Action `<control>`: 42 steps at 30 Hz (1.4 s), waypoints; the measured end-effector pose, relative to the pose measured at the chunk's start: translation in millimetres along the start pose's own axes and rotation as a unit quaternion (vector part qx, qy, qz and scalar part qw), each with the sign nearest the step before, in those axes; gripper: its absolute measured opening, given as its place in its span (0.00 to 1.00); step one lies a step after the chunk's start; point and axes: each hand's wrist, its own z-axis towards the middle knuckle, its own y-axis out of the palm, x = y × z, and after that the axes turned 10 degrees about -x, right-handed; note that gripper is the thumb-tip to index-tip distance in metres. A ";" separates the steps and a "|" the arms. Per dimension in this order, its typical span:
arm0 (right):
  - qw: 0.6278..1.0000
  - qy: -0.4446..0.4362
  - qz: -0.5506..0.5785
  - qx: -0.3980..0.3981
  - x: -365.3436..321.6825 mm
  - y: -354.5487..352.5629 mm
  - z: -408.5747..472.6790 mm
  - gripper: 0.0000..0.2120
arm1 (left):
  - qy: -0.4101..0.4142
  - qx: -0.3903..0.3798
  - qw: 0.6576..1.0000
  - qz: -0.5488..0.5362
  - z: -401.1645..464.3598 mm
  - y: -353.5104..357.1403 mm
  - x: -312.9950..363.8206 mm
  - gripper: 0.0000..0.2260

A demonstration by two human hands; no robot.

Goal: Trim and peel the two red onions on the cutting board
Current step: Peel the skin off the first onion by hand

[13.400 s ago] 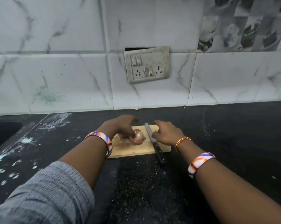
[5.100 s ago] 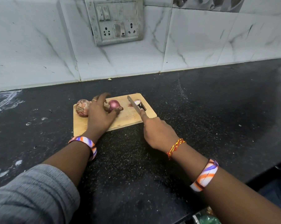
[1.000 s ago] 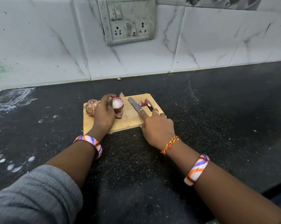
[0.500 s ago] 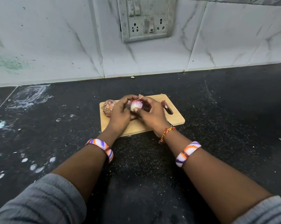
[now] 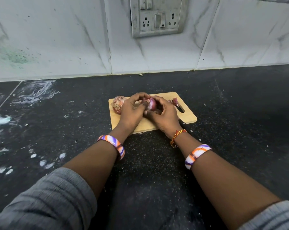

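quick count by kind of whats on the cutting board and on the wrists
onions: 2, one held, one lying at the left
onion scraps: 1 small pile
striped bangles: 2
thread bracelet: 1
total: 6

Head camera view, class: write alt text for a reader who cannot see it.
Both hands, left hand and right hand, grip a red onion over a wooden cutting board on a dark counter. A second, unpeeled onion sits at the board's left end, with trimmed scraps at its right.

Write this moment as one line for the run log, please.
stage: peeling first onion | left hand + right hand: both on red onion | second onion: unpeeled, on cutting board | knife: not visible
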 end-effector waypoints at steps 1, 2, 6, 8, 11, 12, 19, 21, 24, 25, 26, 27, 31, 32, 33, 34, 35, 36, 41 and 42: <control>1.000 -0.004 0.011 0.000 0.0 0.2 0.1 0.23 | -0.003 0.004 1.000 -0.008 0.2 -1.0 -0.2 0.10; 1.000 -0.007 0.020 0.003 0.1 0.3 0.3 0.23 | -0.007 0.008 1.000 -0.018 0.4 -1.6 -1.0 0.11; 0.999 -0.007 0.034 0.008 1.7 -1.9 0.8 0.22 | -0.016 0.023 0.999 -0.041 0.4 -1.6 -1.9 0.10; 0.999 -0.007 0.043 0.002 2.0 -3.2 0.9 0.23 | -0.013 0.028 0.999 -0.037 -0.4 -0.1 -0.2 0.07; 0.998 -0.002 0.059 -0.003 2.1 -3.5 1.8 0.23 | -0.015 0.035 0.999 -0.019 0.0 1.0 -0.9 0.06; 0.998 0.001 0.063 -0.005 1.8 -3.9 1.9 0.23 | -0.018 0.038 0.999 -0.008 0.9 0.5 -2.3 0.06; 0.993 0.028 0.111 -0.021 1.4 -10.8 -0.2 0.23 | -0.049 0.054 0.996 -0.059 3.5 -1.9 -5.4 0.18; 0.994 0.023 0.108 -0.012 1.9 -10.4 0.0 0.22 | -0.030 0.048 0.997 -0.052 1.7 -1.2 -3.9 0.19; 0.994 0.027 0.109 0.003 1.8 -9.1 0.4 0.21 | -0.003 0.038 0.999 -0.003 0.9 -0.9 -1.3 0.15; 0.994 0.026 0.108 0.005 1.6 -9.0 0.5 0.21 | 0.002 0.038 0.999 0.008 0.7 -0.1 -0.1 0.14; 0.994 0.024 0.108 0.005 1.7 -8.9 0.5 0.21 | 0.002 0.037 0.999 0.011 0.5 0.8 0.7 0.13; 0.994 0.022 0.108 0.004 1.6 -8.9 0.5 0.21 | 0.002 0.037 0.999 0.018 0.3 1.3 0.7 0.12; 0.995 0.019 0.099 0.001 1.5 -9.4 -0.2 0.22 | 0.007 0.045 0.998 0.053 -1.4 2.4 -0.1 0.09; 0.995 0.017 0.096 0.000 1.4 -9.6 -0.3 0.22 | 0.007 0.049 0.997 0.056 -1.8 2.6 0.0 0.09; 0.995 0.016 0.094 -0.001 1.5 -9.5 -0.3 0.22 | 0.007 0.055 0.997 0.061 -2.1 2.6 -0.1 0.08; 0.996 0.014 0.092 -0.003 1.4 -9.4 -0.4 0.22 | 0.007 0.059 0.996 0.069 -1.9 2.1 -0.4 0.08; 0.996 0.012 0.091 -0.004 1.3 -9.4 -0.6 0.22 | 0.005 0.063 0.995 0.078 -1.7 1.9 -0.4 0.07; 0.996 0.011 0.090 -0.005 1.2 -9.5 -0.9 0.22 | 0.004 0.066 0.994 0.084 -1.4 1.6 -0.6 0.07; 0.997 0.002 0.077 -0.017 1.7 -11.0 -1.3 0.23 | 0.009 0.079 0.992 0.099 -2.8 1.3 1.9 0.05; 0.997 -0.001 0.074 -0.020 1.9 -11.0 -1.3 0.23 | 0.011 0.081 0.991 0.105 -3.0 1.2 1.5 0.04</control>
